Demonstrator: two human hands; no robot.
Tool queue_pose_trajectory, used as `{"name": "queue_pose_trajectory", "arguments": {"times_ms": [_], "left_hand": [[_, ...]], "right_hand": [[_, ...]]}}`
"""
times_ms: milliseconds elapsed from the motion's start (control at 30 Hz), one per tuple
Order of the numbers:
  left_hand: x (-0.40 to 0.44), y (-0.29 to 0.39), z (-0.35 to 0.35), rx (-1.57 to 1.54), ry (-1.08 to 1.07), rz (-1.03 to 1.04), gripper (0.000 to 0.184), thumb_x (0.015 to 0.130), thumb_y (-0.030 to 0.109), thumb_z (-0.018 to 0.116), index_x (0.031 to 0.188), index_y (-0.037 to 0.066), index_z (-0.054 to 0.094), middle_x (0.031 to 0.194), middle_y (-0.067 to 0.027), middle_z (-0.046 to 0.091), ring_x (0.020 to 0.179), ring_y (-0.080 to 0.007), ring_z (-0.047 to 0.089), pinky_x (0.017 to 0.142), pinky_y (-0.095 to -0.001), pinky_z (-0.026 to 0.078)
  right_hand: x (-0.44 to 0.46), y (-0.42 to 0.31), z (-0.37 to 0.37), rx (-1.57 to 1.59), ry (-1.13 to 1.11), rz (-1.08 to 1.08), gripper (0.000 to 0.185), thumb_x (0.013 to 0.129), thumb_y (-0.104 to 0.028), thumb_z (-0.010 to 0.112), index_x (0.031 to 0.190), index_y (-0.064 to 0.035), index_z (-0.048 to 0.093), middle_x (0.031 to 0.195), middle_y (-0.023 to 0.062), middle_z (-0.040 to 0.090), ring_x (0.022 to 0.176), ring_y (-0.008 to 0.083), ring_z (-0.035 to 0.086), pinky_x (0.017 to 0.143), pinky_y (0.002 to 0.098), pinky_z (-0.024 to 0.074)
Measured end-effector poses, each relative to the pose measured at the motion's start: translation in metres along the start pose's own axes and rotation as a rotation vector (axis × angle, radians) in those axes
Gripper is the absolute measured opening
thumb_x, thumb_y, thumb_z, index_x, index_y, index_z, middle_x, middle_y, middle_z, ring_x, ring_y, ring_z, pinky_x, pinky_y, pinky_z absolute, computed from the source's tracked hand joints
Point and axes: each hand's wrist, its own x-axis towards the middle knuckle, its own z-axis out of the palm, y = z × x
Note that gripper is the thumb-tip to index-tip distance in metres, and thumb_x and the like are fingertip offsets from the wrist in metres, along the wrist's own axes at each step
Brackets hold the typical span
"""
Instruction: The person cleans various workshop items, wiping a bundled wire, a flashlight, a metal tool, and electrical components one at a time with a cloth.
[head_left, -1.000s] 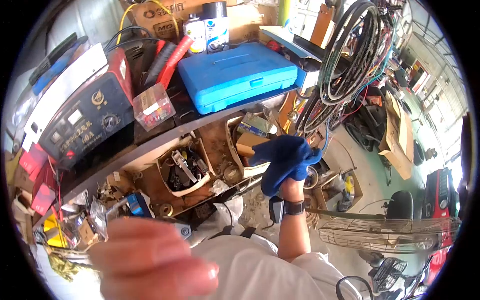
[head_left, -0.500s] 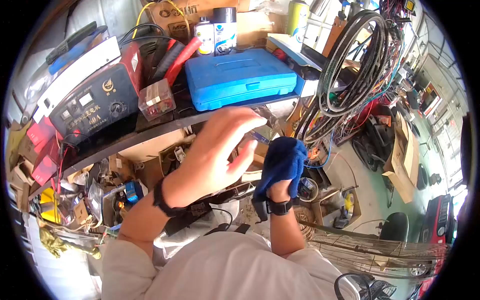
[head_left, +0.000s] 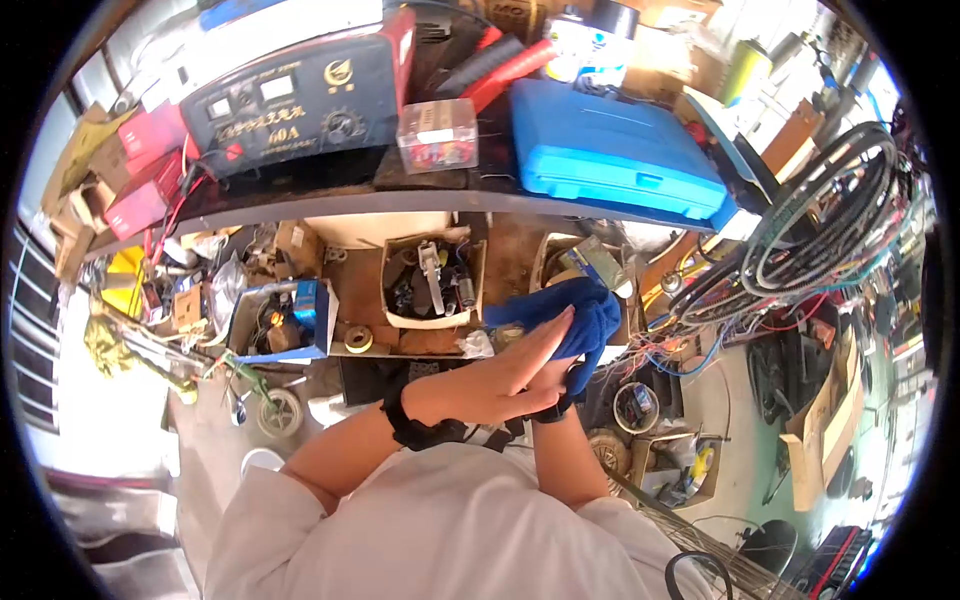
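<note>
A dark blue cloth (head_left: 590, 310) covers most of my right hand (head_left: 556, 376), whose fingers are hidden beneath it. Part of the cloth hangs out to the left. My left hand (head_left: 500, 375) lies across the right wrist and the lower edge of the cloth, palm toward it, with fingers stretched and nothing visible in them. Both wrists wear black bands. Beyond the hands, under the shelf, stand a cardboard box of metal parts (head_left: 433, 280) and another cardboard box (head_left: 545, 262), partly hidden by the cloth.
On the shelf (head_left: 330, 208) stand a charger (head_left: 290, 110), a clear box of small parts (head_left: 438, 135) and a blue case (head_left: 615, 150). Coiled cables (head_left: 820, 230) hang at the right. A bucket (head_left: 636, 407) and a box with a yellow item (head_left: 650, 480) stand on the floor.
The view has turned left, so the shelf items sit further right. My left hand has come down from beside the cloth onto the right wrist. The cloth now spreads out to the left.
</note>
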Motion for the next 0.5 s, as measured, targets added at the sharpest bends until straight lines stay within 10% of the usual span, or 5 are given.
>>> {"name": "queue_pose_trajectory", "arguments": {"times_ms": [267,500], "left_hand": [[-0.039,-0.019,-0.008,0.068,0.311,-0.184,0.108,0.073,0.056,0.064,0.143,0.0,0.003,0.149,-0.0204,0.004,0.139,-0.0315,0.001,0.11,-0.045,0.001],[-0.087,-0.046,-0.024,0.033,0.478,-0.305,0.117,0.067,0.064,0.065,0.142,0.0,0.001,0.147,-0.0236,0.004,0.138,-0.0343,0.002,0.11,-0.0464,0.003]], "right_hand": [[-0.036,0.046,0.007,0.211,-0.291,0.369,0.064,0.093,-0.047,0.031,0.142,-0.0096,0.014,0.146,0.0057,0.015,0.134,0.0191,0.014,0.111,0.0355,0.0065],[-0.041,0.061,0.049,-0.053,-0.005,0.554,0.063,0.092,-0.049,0.035,0.138,-0.0088,0.022,0.14,0.0062,0.027,0.128,0.0201,0.026,0.108,0.0368,0.0179]]}}
